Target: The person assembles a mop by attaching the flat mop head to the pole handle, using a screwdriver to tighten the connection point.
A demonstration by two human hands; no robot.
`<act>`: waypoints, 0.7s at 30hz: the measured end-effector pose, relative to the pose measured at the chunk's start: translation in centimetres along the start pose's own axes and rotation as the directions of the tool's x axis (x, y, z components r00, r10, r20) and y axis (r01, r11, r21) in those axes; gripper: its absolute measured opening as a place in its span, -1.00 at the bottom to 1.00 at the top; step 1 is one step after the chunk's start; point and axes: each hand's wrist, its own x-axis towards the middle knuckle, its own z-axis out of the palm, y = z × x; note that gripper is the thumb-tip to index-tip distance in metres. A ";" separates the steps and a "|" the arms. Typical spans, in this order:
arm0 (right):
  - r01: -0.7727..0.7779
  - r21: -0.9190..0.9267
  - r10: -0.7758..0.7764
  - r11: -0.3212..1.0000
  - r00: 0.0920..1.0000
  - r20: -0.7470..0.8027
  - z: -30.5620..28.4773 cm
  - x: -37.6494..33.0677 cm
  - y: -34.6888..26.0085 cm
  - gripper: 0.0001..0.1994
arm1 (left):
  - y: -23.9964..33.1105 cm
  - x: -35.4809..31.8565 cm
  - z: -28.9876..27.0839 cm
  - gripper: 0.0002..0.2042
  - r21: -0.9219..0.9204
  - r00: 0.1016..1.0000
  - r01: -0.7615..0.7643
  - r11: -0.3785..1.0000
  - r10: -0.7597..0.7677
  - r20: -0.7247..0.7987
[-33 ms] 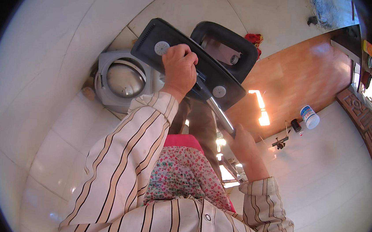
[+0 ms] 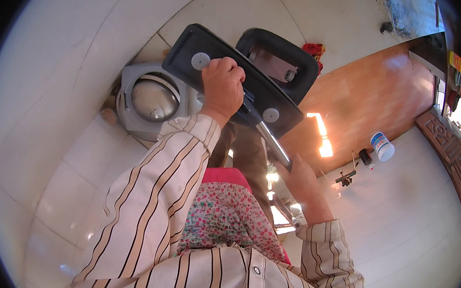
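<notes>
Grasping, right of the grey-framed metal dome (image 2: 155,100), the black two-disc rectangular plate (image 2: 265,96) in the left grip (image 2: 223,88), nearer that dome, and the metal tube (image 2: 272,139) by its lower end in the right grip (image 2: 302,184), with both long axes slanting rightward from the dome.

Grey bin (image 2: 155,100), apparently on tiled floor (image 2: 242,8)

Your right: white tub (image 2: 382,147), small black cylinder (image 2: 365,156) just beside; carved board (image 2: 448,163) farther out. Ahead of you: red bundle (image 2: 314,50).
</notes>
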 end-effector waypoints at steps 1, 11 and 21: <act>0.001 -0.007 -0.001 1.000 1.000 0.000 -0.2 0.1 0.1 -0.56 | 0.0 0.1 0.0 -0.90 -0.001 1.000 0.005 1.000 -0.005 -0.005; -0.015 0.030 0.017 0.999 0.998 -0.067 1.2 0.1 0.3 -0.61 | -0.5 0.2 -0.1 -0.93 0.025 0.995 -0.080 0.996 0.079 0.054; 0.111 0.042 -0.106 0.993 0.989 -0.108 1.1 1.9 2.2 -0.60 | 0.5 -0.6 -0.6 -0.92 -0.103 0.973 0.151 0.983 -0.166 -0.160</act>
